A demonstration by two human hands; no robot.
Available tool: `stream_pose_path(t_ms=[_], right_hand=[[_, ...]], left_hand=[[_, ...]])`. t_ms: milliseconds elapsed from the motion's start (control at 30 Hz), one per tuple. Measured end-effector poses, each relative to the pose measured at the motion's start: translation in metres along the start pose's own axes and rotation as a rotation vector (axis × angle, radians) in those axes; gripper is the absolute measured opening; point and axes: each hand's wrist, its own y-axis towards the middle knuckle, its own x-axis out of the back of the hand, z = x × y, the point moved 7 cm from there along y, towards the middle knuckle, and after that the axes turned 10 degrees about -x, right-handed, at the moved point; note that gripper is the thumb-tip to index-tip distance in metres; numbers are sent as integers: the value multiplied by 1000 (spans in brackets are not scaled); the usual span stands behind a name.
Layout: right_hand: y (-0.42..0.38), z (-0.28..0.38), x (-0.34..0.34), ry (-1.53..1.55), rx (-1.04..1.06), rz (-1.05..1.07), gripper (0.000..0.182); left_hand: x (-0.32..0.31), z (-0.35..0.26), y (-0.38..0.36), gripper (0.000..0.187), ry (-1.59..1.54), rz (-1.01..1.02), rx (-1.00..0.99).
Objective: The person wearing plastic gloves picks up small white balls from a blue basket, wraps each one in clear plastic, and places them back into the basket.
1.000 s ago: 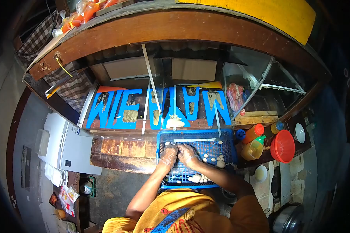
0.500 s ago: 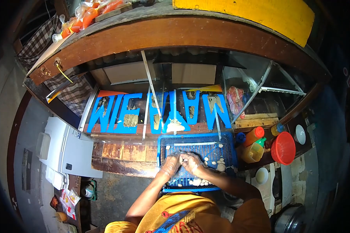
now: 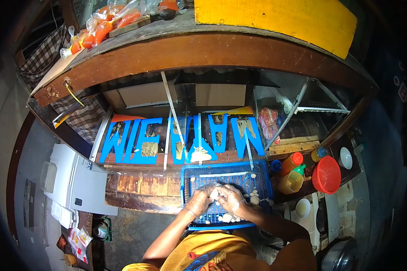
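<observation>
Over a blue plastic basket (image 3: 183, 180), my left hand (image 3: 201, 199) and my right hand (image 3: 231, 198) meet, both in thin clear gloves. Their fingers are closed together around a small pale lump (image 3: 215, 194), mostly hidden by the fingertips. Several pale, roundish balls (image 3: 254, 199) lie on the basket's mesh to the right of my right hand. More pale balls (image 3: 228, 218) sit near the front, below my hands. One lone ball (image 3: 192, 179) rests at the back left of the basket.
Right of the basket stand an orange bottle (image 3: 295, 159), a yellowish container (image 3: 290, 182), a red bowl (image 3: 326, 175) and a white bowl (image 3: 345, 158). A glass case with blue lettering (image 3: 150, 141) rises behind. A white appliance (image 3: 88, 183) is at left.
The view has tilted, so the basket and stall sit lower in the picture. My hands stay together over the basket, with the pale lump between the fingers now a little more visible.
</observation>
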Motion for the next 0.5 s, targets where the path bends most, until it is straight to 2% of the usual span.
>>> stream_pose_path(t_ms=[67,233,333,500], right_hand=[[0,7,9,-15,29,-48,36],[5,42,35,33,77,-132,36],[8,58,49,-2,160,-265,37],[18,67,56,7,187,-358,35]], left_hand=[[4,-4,2,58,20,-80,-83],[17,-14,9,57,-29,-193,-97],[29,-26,15,57,-27,-270,-105],[47,-42,31,52,-15,-392,-144]])
